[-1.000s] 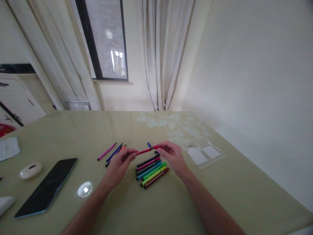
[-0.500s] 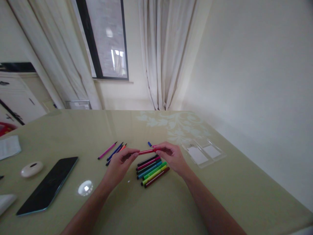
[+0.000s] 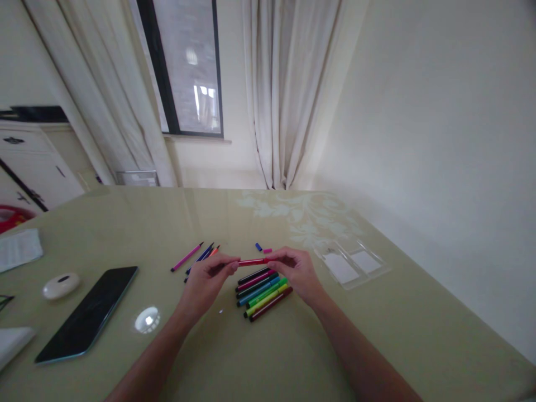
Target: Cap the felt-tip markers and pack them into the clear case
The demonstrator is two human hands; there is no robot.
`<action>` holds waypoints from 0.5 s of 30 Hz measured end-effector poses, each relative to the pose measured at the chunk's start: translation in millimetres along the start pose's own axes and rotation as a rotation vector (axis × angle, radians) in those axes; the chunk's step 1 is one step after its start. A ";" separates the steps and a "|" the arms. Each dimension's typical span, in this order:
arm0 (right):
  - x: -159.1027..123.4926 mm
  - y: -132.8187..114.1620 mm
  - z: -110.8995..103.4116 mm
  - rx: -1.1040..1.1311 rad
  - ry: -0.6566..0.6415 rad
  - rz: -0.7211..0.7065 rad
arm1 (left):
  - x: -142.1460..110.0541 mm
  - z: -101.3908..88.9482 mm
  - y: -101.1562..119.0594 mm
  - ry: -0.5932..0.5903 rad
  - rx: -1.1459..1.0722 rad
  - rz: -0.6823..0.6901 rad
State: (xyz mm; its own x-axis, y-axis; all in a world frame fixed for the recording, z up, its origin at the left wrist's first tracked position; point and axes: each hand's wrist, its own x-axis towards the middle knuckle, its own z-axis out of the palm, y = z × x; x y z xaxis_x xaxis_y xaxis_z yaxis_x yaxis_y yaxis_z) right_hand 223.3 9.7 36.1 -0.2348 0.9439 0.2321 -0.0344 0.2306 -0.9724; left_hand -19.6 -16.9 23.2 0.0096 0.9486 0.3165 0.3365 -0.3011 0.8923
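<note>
1. Black and glossy, a tablet is seen lying flat on the table.
2. Beside the left hand, a pink pen, dark blue pens and an orange pen are laid slanting, partly hidden by the fingers.
3. By the left hand, the left end of the red pen is pinched between thumb and fingertips, with almost no opening left.
4. Between the hands, the red pen is held nearly level above the table, just beyond the row of markers. It is judged light, stiff and rather slippery — a smooth barrel, best gripped near its middle, with the cap end taken separately. Little force would be needed; its tip would be the delicate part.
5. Near the right fingertips, a blue cap and a pink cap are left loose.
6. By the right hand, the pen's right end is pinched closely; how far the cap is seated cannot be told.
7. Farther right, a clear plastic case is laid flat — thin, probably easily cracked.
</note>
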 end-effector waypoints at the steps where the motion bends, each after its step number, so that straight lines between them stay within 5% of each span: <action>1: 0.2 0.7 0.1 0.002 -0.005 0.010 | 1.2 -0.4 0.1 -0.011 0.004 -0.004; 4: 2.0 1.7 -3.8 -0.057 -0.060 0.028 | 7.6 -8.2 -2.1 0.013 0.025 -0.020; 9: 6.8 -0.1 -22.9 -0.300 -0.167 0.034 | 18.5 -41.6 -18.5 0.245 0.267 -0.185; 15: 9.4 3.3 -38.6 -0.494 -0.220 0.033 | 12.2 -55.6 -33.6 0.107 0.789 -0.189</action>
State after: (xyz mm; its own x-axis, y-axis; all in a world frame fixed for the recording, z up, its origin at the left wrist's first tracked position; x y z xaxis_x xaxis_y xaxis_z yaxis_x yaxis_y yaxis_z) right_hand 258.5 28.5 35.9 -0.4281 0.8928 0.1403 0.4250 0.3359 -0.8405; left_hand -83.1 -0.7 14.9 -0.1906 0.9499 0.2479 0.8876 0.0589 0.4568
